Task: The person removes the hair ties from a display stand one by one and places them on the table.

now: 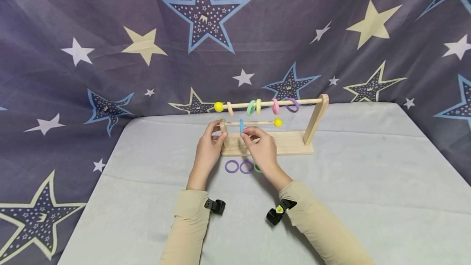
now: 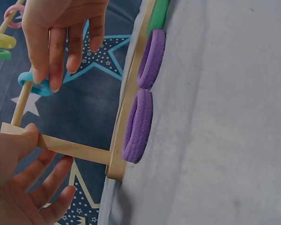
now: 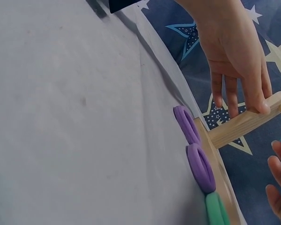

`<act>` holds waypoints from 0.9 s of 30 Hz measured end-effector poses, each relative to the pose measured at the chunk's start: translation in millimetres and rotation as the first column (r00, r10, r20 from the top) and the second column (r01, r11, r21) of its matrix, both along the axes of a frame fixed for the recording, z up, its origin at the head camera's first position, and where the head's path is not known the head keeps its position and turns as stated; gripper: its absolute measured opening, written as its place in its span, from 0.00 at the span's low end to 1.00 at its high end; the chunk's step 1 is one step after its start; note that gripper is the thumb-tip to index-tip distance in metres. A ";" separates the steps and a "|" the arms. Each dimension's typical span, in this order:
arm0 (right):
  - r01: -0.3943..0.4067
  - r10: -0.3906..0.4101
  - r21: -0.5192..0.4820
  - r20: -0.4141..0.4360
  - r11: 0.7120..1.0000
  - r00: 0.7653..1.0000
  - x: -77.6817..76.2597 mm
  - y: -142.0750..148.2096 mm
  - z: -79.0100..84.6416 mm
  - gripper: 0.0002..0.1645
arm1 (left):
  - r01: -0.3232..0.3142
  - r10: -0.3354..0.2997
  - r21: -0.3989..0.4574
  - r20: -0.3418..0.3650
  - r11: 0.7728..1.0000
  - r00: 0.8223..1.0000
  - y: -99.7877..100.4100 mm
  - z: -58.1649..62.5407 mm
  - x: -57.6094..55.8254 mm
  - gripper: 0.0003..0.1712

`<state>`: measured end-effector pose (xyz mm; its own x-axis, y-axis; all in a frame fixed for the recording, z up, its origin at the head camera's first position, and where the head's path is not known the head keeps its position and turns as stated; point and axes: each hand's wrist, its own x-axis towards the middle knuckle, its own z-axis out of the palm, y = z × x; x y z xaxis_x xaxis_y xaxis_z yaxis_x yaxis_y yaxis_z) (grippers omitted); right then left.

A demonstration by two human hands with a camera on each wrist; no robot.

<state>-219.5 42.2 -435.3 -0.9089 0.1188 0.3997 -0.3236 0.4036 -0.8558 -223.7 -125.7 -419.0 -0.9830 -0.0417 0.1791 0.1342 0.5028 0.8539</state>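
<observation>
A wooden rack (image 1: 290,144) with two horizontal rods stands on the table. My left hand (image 1: 209,147) grips the short upright post (image 2: 75,147) at its left end, thumb in front and fingers behind. My right hand (image 1: 262,147) pinches a blue hair tie (image 1: 241,126) that sits round the lower rod (image 1: 259,123), left of the yellow ball (image 1: 277,122) at the rod's tip. On the upper rod (image 1: 312,101) hang an orange hair tie (image 1: 230,108), a green one (image 1: 251,108), a yellow one (image 1: 259,106), a pink one (image 1: 275,106) and a purple one (image 1: 292,105).
Before the base lie two purple hair ties (image 2: 138,126) and a green one (image 3: 217,208), in a row on the grey cloth (image 1: 147,216). A tall upright (image 1: 315,120) carries the upper rod at the right. Behind the table hangs a star-patterned curtain (image 1: 257,19).
</observation>
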 end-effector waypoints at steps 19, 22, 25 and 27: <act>0.011 -0.012 -0.040 -0.036 0.999 0.999 6.2 20.9 3.2 0.06 | -0.004 0.004 -0.003 0.015 1.000 1.000 0.4 1.3 0.7 0.27; 0.012 -0.014 -0.041 -0.045 0.999 0.999 7.0 24.0 4.9 0.06 | -0.004 0.004 -0.007 0.015 1.000 1.000 0.3 0.8 0.4 0.27; 0.018 -0.020 -0.041 -0.040 0.999 0.999 6.6 26.8 5.4 0.07 | -0.005 0.005 -0.007 0.012 1.000 1.000 0.1 0.1 0.0 0.27; 0.023 -0.024 -0.039 -0.032 0.999 0.999 6.7 28.7 5.6 0.07 | -0.004 0.005 -0.006 0.009 1.000 1.000 0.0 -0.5 -0.3 0.27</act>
<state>-212.8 70.9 -429.7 -0.8925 0.1560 0.4233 -0.3420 0.3780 -0.8603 -224.0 -125.8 -419.6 -0.9843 -0.0451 0.1706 0.1243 0.5084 0.8521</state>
